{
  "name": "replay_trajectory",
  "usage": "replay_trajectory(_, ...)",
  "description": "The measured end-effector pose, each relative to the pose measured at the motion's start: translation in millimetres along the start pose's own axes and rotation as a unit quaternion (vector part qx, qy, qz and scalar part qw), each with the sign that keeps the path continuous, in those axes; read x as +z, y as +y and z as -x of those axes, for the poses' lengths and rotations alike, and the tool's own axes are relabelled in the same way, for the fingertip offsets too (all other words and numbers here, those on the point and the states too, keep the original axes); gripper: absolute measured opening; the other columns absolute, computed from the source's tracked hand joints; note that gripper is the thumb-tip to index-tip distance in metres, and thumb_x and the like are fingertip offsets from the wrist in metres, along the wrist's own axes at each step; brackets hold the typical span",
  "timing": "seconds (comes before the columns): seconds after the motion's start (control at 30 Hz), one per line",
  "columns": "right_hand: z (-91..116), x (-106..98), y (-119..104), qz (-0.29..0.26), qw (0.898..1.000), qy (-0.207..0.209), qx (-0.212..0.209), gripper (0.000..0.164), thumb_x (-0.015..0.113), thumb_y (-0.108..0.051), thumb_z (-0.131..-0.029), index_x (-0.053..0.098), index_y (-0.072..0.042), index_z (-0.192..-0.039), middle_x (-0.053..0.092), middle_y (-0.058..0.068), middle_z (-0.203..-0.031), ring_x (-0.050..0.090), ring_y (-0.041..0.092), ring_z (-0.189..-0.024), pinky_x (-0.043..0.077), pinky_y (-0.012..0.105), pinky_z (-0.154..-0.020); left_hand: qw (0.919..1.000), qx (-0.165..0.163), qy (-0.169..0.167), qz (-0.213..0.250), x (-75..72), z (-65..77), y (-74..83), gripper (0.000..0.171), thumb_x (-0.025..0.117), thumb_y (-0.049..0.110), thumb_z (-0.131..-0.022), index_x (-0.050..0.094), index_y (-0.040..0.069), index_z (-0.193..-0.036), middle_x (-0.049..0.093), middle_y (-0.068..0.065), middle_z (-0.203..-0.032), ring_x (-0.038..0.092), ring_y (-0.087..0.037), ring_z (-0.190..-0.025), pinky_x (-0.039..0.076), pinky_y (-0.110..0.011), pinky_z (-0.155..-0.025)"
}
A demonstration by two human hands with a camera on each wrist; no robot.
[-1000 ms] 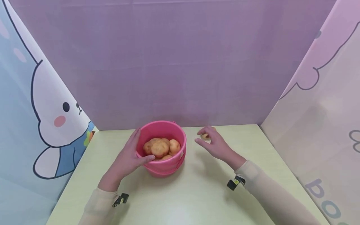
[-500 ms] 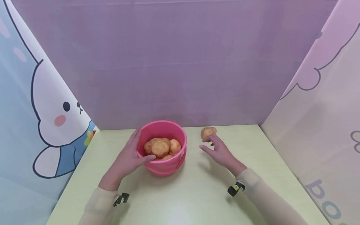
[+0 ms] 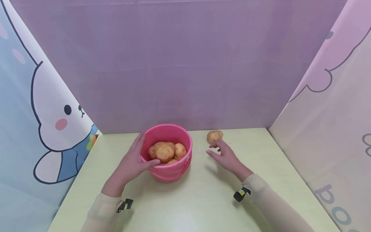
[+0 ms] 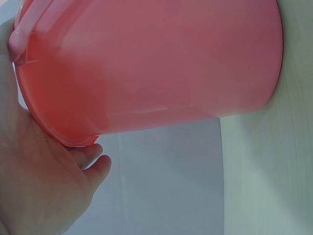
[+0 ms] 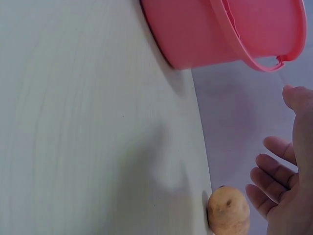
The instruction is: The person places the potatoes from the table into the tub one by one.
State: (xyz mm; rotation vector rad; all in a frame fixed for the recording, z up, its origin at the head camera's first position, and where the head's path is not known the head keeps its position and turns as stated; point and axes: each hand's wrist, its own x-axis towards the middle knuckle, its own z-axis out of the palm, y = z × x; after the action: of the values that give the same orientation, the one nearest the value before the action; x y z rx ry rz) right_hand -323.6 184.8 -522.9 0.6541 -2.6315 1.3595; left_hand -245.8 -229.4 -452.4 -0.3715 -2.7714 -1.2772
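My left hand holds a pink bucket by its rim, thumb across the near edge and fingers along the left side. Several potatoes lie inside. In the left wrist view, the bucket wall fills much of the picture, and two fingertips show beyond the rim. To the right, my right hand hovers over the table with loosely bent fingers and nothing in them. One potato lies just beyond it near the table's back edge. The right wrist view shows that potato apart from the fingers.
A pale wood-grain table carries everything. Behind it stands a purple backdrop. Printed side panels, a cartoon panel at left and a pale panel at right, flank the table. The bucket's handle hangs down at its side.
My right hand has drawn back slightly towards me and to the right, uncovering the lone potato that it had mostly hidden. My left hand and the bucket have stayed in place.
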Motion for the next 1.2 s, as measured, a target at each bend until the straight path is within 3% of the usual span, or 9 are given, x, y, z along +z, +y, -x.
replay_trajectory(0.13,-1.8,-1.4,2.7,0.012,1.000,0.003,-0.003,0.034,0.080,-0.024,-0.105,0.070,0.002,-0.124,0.068,0.013,-0.124,0.065,0.043,-0.120,0.055,0.065,-0.103,1.0000,0.004,0.002,0.002,-0.5,-0.1,0.0,0.128,0.092,0.057,-0.087,0.010,0.025,-0.180,0.011,-0.008,-0.185,0.025,-0.046,-0.164,0.049,-0.073,-0.111)
replay_trajectory(0.27,-5.4,-3.7,8.1,0.027,1.000,0.004,-0.002,0.034,0.080,-0.025,-0.105,0.070,0.002,-0.124,0.068,0.013,-0.125,0.067,0.042,-0.118,0.057,0.060,-0.099,1.0000,0.005,0.002,0.000,-0.9,-0.4,-1.1,0.130,0.092,0.058,-0.086,0.010,0.021,-0.180,0.010,-0.008,-0.185,0.023,-0.046,-0.165,0.048,-0.073,-0.113)
replay_trajectory(0.43,-13.0,-9.6,16.0,0.021,1.000,0.010,0.013,0.033,0.079,-0.025,-0.105,0.070,0.001,-0.124,0.068,0.015,-0.124,0.066,0.041,-0.117,0.057,0.055,-0.097,1.0000,0.001,0.000,0.000,-1.2,-0.1,-2.2,0.131,0.092,0.059,-0.086,0.009,0.019,-0.180,0.008,-0.008,-0.185,0.021,-0.047,-0.165,0.046,-0.074,-0.114)
replay_trajectory(0.8,-36.3,-18.1,41.4,0.011,0.998,0.054,0.037,0.043,0.084,-0.019,-0.101,0.068,0.010,-0.129,0.064,0.027,-0.126,0.062,0.046,-0.122,0.053,0.060,-0.105,1.0000,0.004,0.002,0.004,-0.6,1.3,-0.6,0.130,0.092,0.058,-0.086,0.010,0.021,-0.180,0.009,-0.008,-0.185,0.022,-0.047,-0.165,0.046,-0.074,-0.114)
replay_trajectory(1.2,-64.1,-27.3,53.3,0.105,0.994,0.044,0.002,0.054,0.088,-0.024,-0.098,0.067,0.009,-0.134,0.061,0.028,-0.138,0.052,0.047,-0.133,0.045,0.064,-0.113,0.9997,0.014,0.007,0.018,-0.5,1.5,0.8,0.126,0.093,0.056,-0.086,0.014,0.026,-0.180,0.012,-0.006,-0.184,0.024,-0.043,-0.164,0.050,-0.072,-0.111)
